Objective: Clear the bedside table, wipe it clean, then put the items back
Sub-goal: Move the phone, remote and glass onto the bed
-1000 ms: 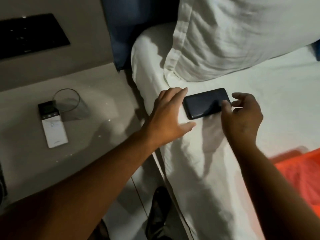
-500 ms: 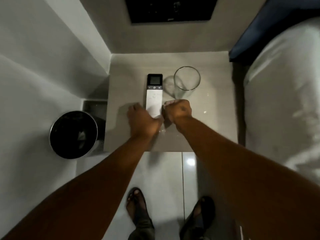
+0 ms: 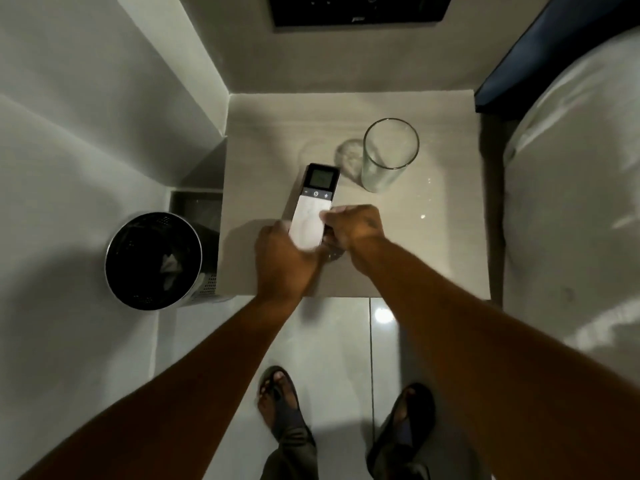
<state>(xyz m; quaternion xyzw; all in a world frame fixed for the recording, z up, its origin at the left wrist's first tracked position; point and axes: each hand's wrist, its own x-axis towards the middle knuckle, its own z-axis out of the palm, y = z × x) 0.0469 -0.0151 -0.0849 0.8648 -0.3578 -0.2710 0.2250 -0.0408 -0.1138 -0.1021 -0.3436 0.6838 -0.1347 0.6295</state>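
White remote (image 3: 313, 206) pinched at its near end by left hand (image 3: 282, 259) and right hand (image 3: 356, 230); lift level, clear of glass (image 3: 389, 154) at two o'clock.

Pale square bench (image 3: 446, 271) hemmed by grey walls (image 3: 104, 98) behind and left, white-sheeted bed (image 3: 571, 202) right, clear drinking glass (image 3: 388, 157) upright near back right, bare surface along back left and right front, open tiled floor (image 3: 332, 341) at front edge, round black metal bin (image 3: 154, 261) beside left edge

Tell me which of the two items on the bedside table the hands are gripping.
The remote control: both the left hand and right hand grip its white lower end. The empty glass stands untouched beside it.
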